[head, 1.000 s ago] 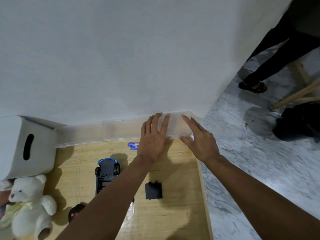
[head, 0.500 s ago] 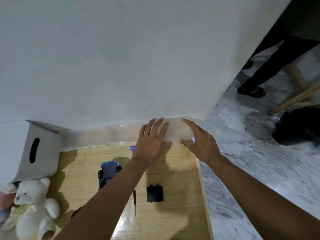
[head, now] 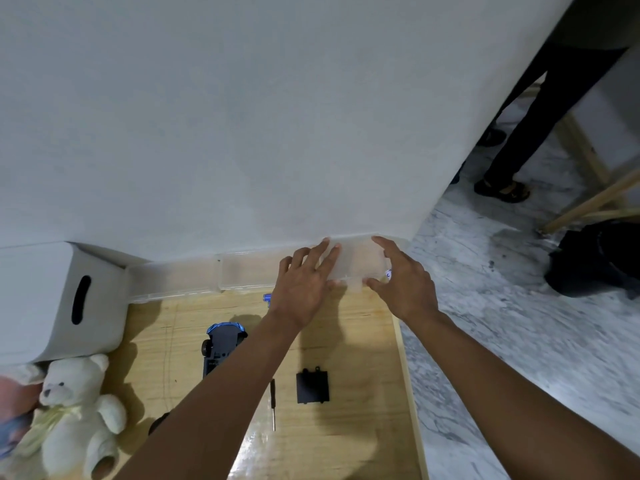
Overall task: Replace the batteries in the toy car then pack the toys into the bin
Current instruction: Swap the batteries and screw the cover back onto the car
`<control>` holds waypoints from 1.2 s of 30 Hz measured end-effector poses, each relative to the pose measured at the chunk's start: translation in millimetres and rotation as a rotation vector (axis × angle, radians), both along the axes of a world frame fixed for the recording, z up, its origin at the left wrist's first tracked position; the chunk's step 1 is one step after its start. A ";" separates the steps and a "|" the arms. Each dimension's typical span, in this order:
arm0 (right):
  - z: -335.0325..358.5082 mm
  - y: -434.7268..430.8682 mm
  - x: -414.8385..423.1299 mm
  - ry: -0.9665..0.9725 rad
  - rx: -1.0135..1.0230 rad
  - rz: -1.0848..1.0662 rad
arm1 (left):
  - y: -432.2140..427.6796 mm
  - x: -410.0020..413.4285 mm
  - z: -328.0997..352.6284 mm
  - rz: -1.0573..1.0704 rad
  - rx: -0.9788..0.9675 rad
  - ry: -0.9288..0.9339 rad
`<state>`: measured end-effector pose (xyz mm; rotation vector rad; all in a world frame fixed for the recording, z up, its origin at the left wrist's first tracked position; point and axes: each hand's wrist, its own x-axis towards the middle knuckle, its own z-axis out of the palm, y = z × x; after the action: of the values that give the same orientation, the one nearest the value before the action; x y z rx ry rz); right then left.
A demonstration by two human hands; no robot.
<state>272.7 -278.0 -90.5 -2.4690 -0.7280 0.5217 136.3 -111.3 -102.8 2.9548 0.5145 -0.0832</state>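
A small clear plastic box (head: 356, 268) stands against the wall at the table's far right corner. My left hand (head: 304, 285) lies flat on its lid with straight fingers. My right hand (head: 403, 282) grips the box's right end, thumb on the front edge and fingers over the top. The blue toy car (head: 223, 346) lies upside down mid-table, partly under my left forearm. Its black battery cover (head: 311, 386) and a small screwdriver (head: 273, 405) lie nearer me. Blue batteries (head: 267, 298) peek out beside my left wrist. The white bin (head: 52, 299) stands at the left.
A white teddy bear (head: 76, 414) sits below the bin at the table's left. More clear boxes (head: 194, 280) line the wall. A dark object (head: 157, 422) shows under my left arm. The table's right edge (head: 407, 375) drops to marble floor, where a person's legs (head: 519, 133) stand.
Both hands stay on the clear box, my right fingers curling further over its far end. The view has shifted, so the bin, bear and car sit a little further right.
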 end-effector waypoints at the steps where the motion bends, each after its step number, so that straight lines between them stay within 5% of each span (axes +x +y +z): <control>1: -0.1 0.8 -0.3 -0.009 -0.010 -0.004 | 1.9 0.2 3.1 0.007 -0.033 0.020; 10: 5.2 -15.8 -9.6 -0.110 0.231 -0.010 | 15.3 7.7 28.7 0.017 -0.222 0.046; 21: 10.3 -18.2 -15.4 -0.230 0.065 0.181 | 13.1 18.1 46.0 0.168 -0.493 -0.264; 30: 17.4 -9.7 -10.2 -0.227 0.055 0.200 | -2.3 16.2 48.6 0.238 -0.474 -0.402; 36: 19.6 -7.4 -8.6 -0.213 0.037 0.201 | -15.7 -2.9 30.2 0.178 -0.230 -0.258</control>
<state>264.1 -285.4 -71.0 -2.4547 -1.0685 0.3159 133.4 -126.9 -72.5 2.6309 0.6760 0.2380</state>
